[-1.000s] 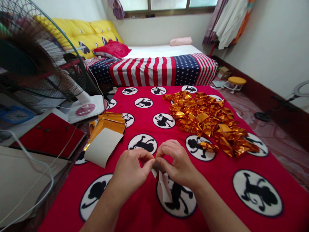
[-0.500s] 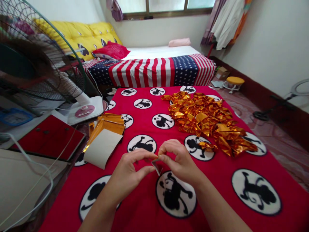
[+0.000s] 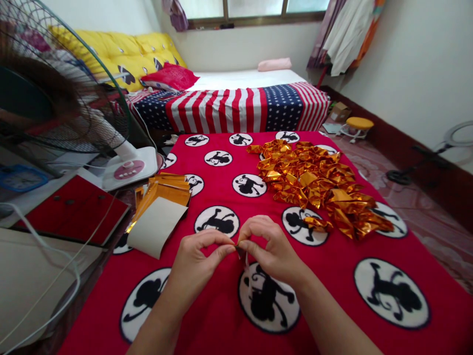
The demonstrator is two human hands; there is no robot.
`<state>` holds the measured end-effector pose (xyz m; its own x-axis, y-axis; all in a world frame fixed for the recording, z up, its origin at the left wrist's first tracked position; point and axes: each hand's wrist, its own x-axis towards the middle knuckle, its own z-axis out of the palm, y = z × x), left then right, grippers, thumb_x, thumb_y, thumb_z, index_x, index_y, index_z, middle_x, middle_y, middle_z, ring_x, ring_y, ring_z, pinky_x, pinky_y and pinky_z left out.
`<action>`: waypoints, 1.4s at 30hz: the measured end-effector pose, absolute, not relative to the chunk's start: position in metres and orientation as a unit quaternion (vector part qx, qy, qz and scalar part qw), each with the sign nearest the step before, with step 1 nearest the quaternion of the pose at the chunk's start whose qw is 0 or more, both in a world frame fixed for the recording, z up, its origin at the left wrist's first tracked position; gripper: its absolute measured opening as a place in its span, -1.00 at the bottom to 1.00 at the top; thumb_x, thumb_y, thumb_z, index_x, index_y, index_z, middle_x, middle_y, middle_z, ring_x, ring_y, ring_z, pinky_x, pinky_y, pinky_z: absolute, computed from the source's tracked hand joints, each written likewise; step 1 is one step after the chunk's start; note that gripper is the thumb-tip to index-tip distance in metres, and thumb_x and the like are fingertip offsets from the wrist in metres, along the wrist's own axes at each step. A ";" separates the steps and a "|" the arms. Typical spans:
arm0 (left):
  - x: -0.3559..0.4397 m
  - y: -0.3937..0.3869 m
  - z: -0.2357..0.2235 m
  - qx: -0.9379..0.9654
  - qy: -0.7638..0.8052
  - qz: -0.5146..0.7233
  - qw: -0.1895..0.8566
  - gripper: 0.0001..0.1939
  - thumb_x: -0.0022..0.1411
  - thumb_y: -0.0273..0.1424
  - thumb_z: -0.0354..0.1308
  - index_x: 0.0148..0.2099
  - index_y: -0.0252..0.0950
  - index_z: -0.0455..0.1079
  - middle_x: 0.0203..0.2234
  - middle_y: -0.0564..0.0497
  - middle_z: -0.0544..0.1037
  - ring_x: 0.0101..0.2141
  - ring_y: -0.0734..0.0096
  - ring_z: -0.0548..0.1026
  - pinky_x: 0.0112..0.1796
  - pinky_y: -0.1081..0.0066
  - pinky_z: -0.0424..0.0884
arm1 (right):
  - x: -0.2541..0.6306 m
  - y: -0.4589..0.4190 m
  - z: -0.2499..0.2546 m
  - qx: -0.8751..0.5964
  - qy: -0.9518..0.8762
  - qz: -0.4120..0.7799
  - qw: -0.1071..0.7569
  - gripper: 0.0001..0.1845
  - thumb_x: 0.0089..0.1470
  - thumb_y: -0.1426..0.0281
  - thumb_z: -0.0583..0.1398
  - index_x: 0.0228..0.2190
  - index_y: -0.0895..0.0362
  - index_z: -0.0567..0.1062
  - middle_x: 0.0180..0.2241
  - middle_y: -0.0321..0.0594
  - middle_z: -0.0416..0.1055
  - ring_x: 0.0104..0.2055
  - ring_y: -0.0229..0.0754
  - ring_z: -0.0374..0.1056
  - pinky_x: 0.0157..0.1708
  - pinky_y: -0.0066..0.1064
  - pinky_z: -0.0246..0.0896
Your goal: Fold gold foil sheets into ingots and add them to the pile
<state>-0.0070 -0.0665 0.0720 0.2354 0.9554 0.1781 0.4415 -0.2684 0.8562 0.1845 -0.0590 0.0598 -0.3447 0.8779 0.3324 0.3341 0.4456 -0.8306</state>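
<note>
My left hand (image 3: 201,259) and my right hand (image 3: 271,249) meet above the middle of the red cloth (image 3: 207,310). Between their fingertips is a small piece of folded foil paper (image 3: 242,252), mostly hidden by the fingers; a pale edge hangs below it. Thumb and forefinger of each hand pinch it. To the left lies a stack of gold foil sheets (image 3: 168,188), with a pale sheet (image 3: 157,228) face up at its front. A heap of folded orange-gold foil pieces (image 3: 306,172) is spread at the right, one small foil piece (image 3: 318,224) lying at its near side.
At the left stands a running electric fan (image 3: 129,167) beside a red board (image 3: 74,207) and a white cable (image 3: 55,251). A bed (image 3: 229,108) is behind the cloth-covered surface. A yellow stool (image 3: 359,123) and a stand base (image 3: 399,176) are on the floor at right.
My left thumb and forefinger have closed together on the folded foil paper. The fingertips of both hands are closer together, and less of the paper shows.
</note>
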 end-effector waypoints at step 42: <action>-0.002 -0.081 0.036 0.863 0.332 0.369 -0.096 -0.85 0.18 -0.53 0.26 -0.19 -0.23 0.48 -0.28 0.05 0.68 -0.24 0.36 0.56 -0.16 0.33 0.34 | 0.166 -0.052 0.006 -0.471 -0.640 0.229 0.562 -0.80 0.11 0.54 0.18 -0.38 0.03 0.56 -0.24 -0.20 0.41 -0.17 -0.17 0.37 -0.21 -0.32 0.32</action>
